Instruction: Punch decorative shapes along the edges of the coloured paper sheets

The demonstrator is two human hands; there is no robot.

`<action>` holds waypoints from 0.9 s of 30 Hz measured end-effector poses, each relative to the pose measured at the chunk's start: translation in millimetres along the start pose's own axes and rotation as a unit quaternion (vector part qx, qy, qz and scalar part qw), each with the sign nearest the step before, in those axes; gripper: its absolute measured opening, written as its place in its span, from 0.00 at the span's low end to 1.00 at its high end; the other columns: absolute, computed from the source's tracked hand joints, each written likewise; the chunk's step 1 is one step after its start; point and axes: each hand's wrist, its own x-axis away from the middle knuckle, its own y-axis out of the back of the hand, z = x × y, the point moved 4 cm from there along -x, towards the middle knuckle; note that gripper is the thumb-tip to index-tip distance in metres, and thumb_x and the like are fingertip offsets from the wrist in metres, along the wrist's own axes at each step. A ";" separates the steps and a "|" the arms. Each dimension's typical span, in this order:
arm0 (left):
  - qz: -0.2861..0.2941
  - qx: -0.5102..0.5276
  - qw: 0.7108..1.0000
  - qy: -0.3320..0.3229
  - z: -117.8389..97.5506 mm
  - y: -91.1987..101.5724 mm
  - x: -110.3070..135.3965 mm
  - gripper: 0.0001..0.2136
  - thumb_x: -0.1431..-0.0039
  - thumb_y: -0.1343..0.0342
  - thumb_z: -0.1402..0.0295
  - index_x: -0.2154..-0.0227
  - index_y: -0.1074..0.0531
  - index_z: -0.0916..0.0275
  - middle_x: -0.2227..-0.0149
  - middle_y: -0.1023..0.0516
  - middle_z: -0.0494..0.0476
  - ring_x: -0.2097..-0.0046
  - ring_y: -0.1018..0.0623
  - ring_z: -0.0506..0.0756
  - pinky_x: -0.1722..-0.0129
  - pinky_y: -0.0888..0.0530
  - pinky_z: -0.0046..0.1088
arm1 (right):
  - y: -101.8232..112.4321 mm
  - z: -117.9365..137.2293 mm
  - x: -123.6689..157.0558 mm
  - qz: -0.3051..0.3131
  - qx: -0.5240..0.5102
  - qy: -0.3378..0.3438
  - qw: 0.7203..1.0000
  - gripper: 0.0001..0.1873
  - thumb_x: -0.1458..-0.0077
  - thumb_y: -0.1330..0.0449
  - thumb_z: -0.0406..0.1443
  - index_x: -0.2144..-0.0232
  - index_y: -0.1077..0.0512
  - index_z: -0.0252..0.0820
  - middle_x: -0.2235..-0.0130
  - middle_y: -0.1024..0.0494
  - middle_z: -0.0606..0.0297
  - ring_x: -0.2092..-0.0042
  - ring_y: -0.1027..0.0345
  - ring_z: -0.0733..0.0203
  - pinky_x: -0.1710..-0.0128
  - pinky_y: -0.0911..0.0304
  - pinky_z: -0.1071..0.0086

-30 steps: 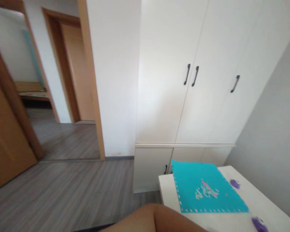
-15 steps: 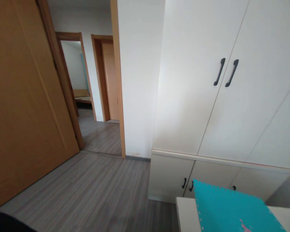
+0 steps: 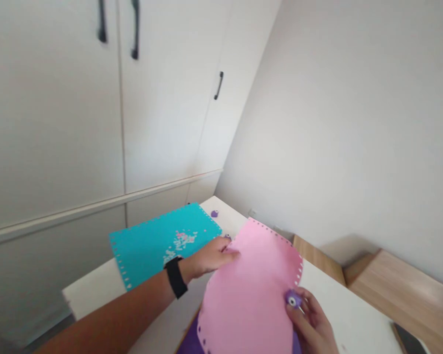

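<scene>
My left hand [image 3: 210, 256], with a black wristband [image 3: 175, 277], grips the upper left edge of a pink craft sheet [image 3: 247, 300] that has small punched notches along its rim. My right hand [image 3: 310, 317] is shut on a small purple craft punch [image 3: 293, 298], which sits on the sheet's right edge. Under the pink sheet lies a purple sheet [image 3: 190, 339], mostly hidden. A turquoise sheet [image 3: 162, 243] with punched edges and pale scraps on it lies to the left. A second purple punch [image 3: 214, 213] stands beyond it.
All this lies on a white table [image 3: 225, 214] set against white cabinet doors [image 3: 162, 98] with dark handles and a grey wall [image 3: 335, 123]. A wooden surface [image 3: 402, 290] runs along the right, with a dark flat object [image 3: 409, 340] at its corner.
The view has swung down and right, from the doorway and cabinets to the table. Both my hands and the pink sheet have come into view, and the purple punches have shifted position.
</scene>
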 end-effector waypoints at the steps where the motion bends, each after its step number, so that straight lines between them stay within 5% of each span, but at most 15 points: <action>1: -0.006 -0.015 1.000 -0.002 -3.3 -1.4 0.2 0.22 0.48 0.39 0.47 0.73 0.26 0.64 0.76 0.27 0.52 0.68 0.26 0.57 0.73 0.32 0.26 | 2.2 -1.8 0.0 0.011 -0.013 0.010 1.000 0.28 0.64 0.22 0.47 0.60 0.24 0.47 0.59 0.19 0.62 0.55 0.24 0.49 0.55 0.29 0.62; 9: -0.044 -0.066 0.997 -0.024 -12.3 -17.5 -2.1 0.19 0.47 0.41 0.50 0.72 0.25 0.64 0.72 0.23 0.53 0.69 0.25 0.57 0.72 0.31 0.27 | 20.8 -5.2 -5.4 0.047 0.018 0.042 0.998 0.18 0.51 0.27 0.44 0.60 0.23 0.44 0.62 0.20 0.64 0.68 0.30 0.61 0.73 0.36 0.70; 17: -0.095 -0.095 0.990 -0.039 -15.6 -29.0 2.8 0.19 0.44 0.42 0.49 0.72 0.24 0.63 0.70 0.20 0.54 0.67 0.23 0.59 0.71 0.31 0.27 | 25.4 -8.8 -6.9 0.056 0.056 0.056 0.995 0.23 0.53 0.27 0.45 0.58 0.27 0.43 0.61 0.19 0.60 0.65 0.26 0.57 0.74 0.31 0.69; 22: -0.088 -0.074 0.992 -0.052 -13.5 -34.6 4.2 0.20 0.41 0.43 0.50 0.63 0.22 0.65 0.64 0.17 0.56 0.63 0.20 0.61 0.68 0.29 0.28 | 24.1 -11.9 -9.2 0.012 -0.004 0.077 0.997 0.22 0.51 0.28 0.45 0.59 0.31 0.45 0.61 0.20 0.63 0.68 0.29 0.61 0.73 0.31 0.70; 27: -0.074 -0.048 0.995 -0.047 -16.0 -34.9 5.7 0.21 0.40 0.43 0.49 0.58 0.22 0.64 0.58 0.16 0.57 0.58 0.19 0.63 0.62 0.26 0.30 | 24.7 -7.6 -8.7 0.034 0.021 0.104 0.994 0.20 0.49 0.28 0.42 0.58 0.31 0.46 0.61 0.22 0.63 0.65 0.29 0.59 0.73 0.31 0.70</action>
